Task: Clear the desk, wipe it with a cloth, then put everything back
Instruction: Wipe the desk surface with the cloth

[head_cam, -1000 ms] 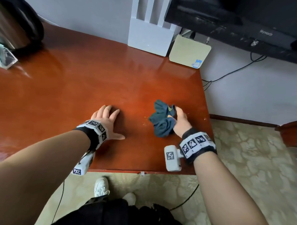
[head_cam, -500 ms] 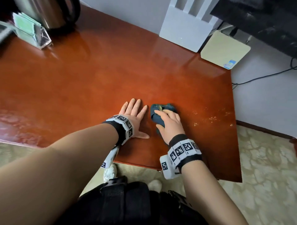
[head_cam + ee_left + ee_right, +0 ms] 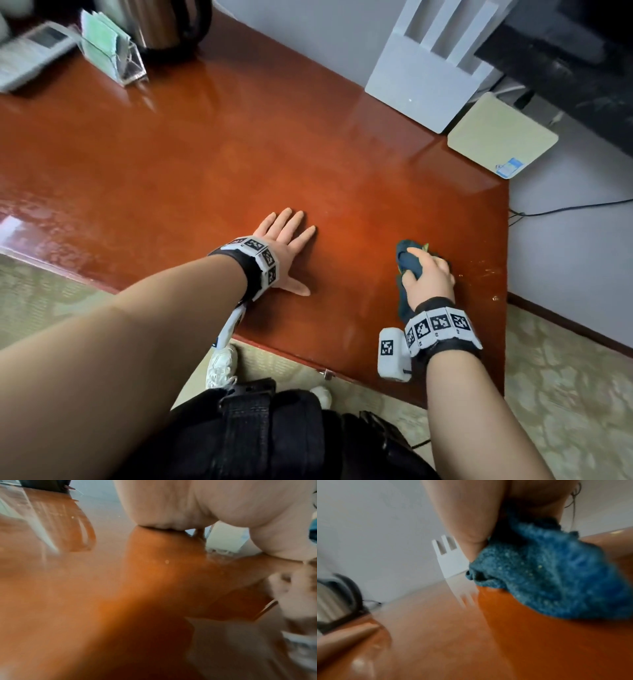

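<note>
My right hand (image 3: 428,275) grips a bunched dark blue cloth (image 3: 409,262) and holds it down on the glossy reddish-brown desk (image 3: 205,164), near the desk's right front corner. In the right wrist view the cloth (image 3: 547,577) bulges out under my fingers (image 3: 471,520) and carries pale crumbs. My left hand (image 3: 286,240) lies flat on the desk with straight, spread fingers, to the left of the cloth and apart from it. The left wrist view shows only the heel of my left hand (image 3: 197,503) on the wood.
A white slotted stand (image 3: 431,65) and a pale square box (image 3: 500,135) sit at the back right. A clear card holder (image 3: 113,51), a remote (image 3: 30,51) and a dark kettle (image 3: 171,27) stand at the back left. Crumbs (image 3: 486,274) lie near the right edge.
My right hand has swept the cloth left toward my left hand and then back right again. The left hand has stayed flat in place. The head view has swung left.
</note>
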